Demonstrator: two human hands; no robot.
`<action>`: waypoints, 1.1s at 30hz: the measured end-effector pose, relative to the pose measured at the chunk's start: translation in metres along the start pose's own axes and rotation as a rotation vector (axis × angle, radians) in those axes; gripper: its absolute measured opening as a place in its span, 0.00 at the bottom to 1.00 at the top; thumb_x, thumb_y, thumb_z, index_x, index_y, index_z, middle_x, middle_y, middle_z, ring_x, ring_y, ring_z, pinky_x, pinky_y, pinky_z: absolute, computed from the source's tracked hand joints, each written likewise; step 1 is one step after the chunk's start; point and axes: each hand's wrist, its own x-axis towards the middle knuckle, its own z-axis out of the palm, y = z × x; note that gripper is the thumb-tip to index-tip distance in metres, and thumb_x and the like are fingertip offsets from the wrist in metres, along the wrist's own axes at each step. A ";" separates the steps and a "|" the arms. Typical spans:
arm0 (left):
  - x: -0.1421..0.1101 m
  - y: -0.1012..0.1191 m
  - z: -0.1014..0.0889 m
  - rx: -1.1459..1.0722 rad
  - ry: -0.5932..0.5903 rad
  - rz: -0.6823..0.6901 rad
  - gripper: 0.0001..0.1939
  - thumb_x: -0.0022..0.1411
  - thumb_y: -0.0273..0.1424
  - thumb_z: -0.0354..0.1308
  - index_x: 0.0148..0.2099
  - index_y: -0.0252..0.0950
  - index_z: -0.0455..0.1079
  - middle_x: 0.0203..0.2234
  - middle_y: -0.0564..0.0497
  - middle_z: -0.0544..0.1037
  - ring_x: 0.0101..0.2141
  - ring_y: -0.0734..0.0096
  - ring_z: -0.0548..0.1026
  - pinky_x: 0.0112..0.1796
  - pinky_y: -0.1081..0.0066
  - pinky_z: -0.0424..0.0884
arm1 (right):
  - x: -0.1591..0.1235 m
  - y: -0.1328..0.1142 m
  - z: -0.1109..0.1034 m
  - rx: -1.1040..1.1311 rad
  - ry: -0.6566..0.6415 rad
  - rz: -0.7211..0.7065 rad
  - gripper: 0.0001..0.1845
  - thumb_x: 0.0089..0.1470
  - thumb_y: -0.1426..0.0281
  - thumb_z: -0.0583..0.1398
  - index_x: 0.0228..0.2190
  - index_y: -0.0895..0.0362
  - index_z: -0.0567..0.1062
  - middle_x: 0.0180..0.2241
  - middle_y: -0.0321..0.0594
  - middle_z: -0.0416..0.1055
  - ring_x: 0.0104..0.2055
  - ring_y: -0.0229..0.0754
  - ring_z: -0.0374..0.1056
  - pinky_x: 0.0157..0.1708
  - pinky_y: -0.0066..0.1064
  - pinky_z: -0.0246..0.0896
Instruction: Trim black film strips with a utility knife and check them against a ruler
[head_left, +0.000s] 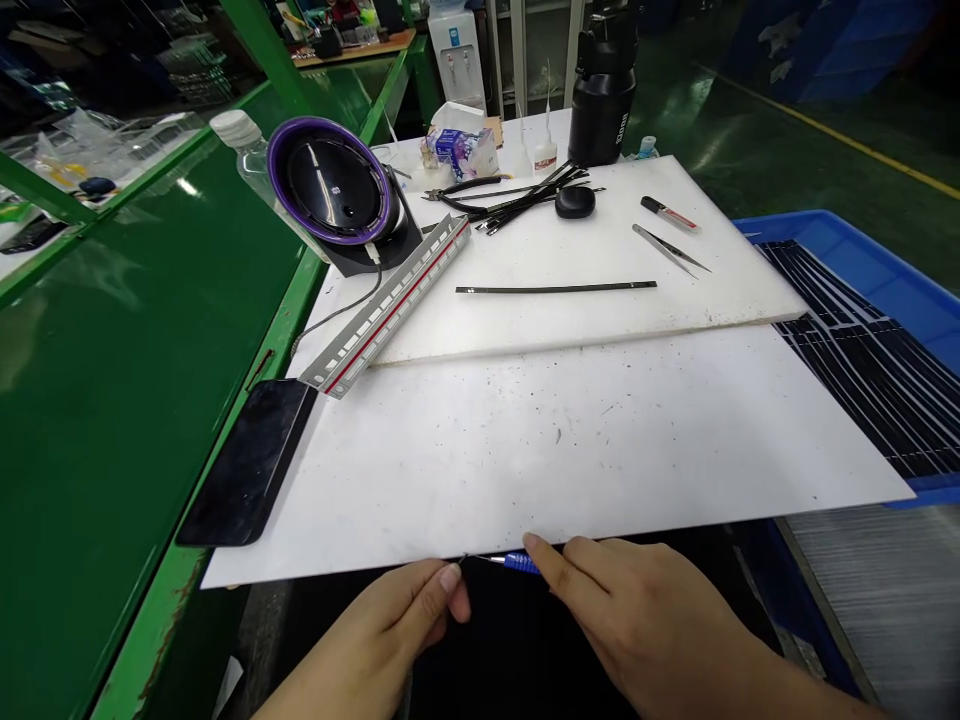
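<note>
right hand (637,610) low at the near edge, forefinger and thumb pinched on a small blue-handled tool (519,563), fine metal tip pointing left. left hand (409,620) just beside it, thumb and fingers closed at the tip end of the same tool, possibly pinching something thin there; too small to tell. both hands over a dark gap just below the near edge of the large white board (570,450).

further out, nothing but scuffs and specks on the near part of that board. beyond it, a second, thicker white board (600,300) lying on the far half. at its middle, a single long black strip (555,289) lying left to right. right of that, slim metal tweezers (670,249) and, a little farther, a small cutter (670,214) with red and white on its body. far centre, a loose bundle of black strips (525,200) with a dark oval pebble-like object (575,202) touching its right end. behind these, a black bottle (604,85) upright, two small white nozzle bottles (534,150) to its left.

on the left, a long grey scale ruler (394,305) with a red stripe, lying diagonally across the board's left edge. behind it, a round black device with a purple rim (330,185), tilted, cable trailing down. a clear plastic bottle with a white cap (238,135) just behind that. near left, a dark phone-like slab (251,465) half under the big board, resting on the green bench (112,400).

far right, a blue tray (862,260) holding flat black striped sheets (870,370).
</note>
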 end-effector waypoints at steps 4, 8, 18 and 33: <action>0.002 0.001 0.000 -0.015 0.004 0.008 0.24 0.67 0.54 0.45 0.37 0.42 0.72 0.35 0.53 0.74 0.42 0.64 0.70 0.46 0.70 0.65 | -0.003 -0.002 0.004 -0.057 0.056 -0.033 0.34 0.55 0.81 0.53 0.64 0.69 0.60 0.35 0.44 0.74 0.27 0.43 0.68 0.18 0.35 0.59; 0.003 0.005 0.000 -0.036 -0.016 0.014 0.24 0.66 0.54 0.47 0.37 0.42 0.72 0.35 0.54 0.73 0.39 0.66 0.68 0.45 0.71 0.65 | -0.006 0.000 0.013 -0.126 0.103 -0.056 0.37 0.53 0.83 0.53 0.65 0.70 0.58 0.35 0.44 0.73 0.27 0.44 0.68 0.18 0.36 0.59; -0.014 0.002 0.006 -0.020 0.108 0.066 0.25 0.65 0.55 0.48 0.39 0.41 0.72 0.34 0.51 0.71 0.35 0.67 0.65 0.38 0.70 0.66 | -0.013 0.010 -0.001 0.219 0.398 0.050 0.30 0.62 0.85 0.49 0.64 0.65 0.58 0.39 0.44 0.72 0.34 0.40 0.68 0.34 0.33 0.70; -0.030 0.024 0.034 -0.192 0.142 0.108 0.25 0.61 0.56 0.54 0.41 0.39 0.76 0.28 0.52 0.68 0.29 0.70 0.63 0.30 0.72 0.61 | 0.004 0.070 -0.011 -0.204 0.713 0.145 0.28 0.56 0.89 0.51 0.56 0.65 0.72 0.45 0.52 0.70 0.49 0.53 0.63 0.47 0.50 0.67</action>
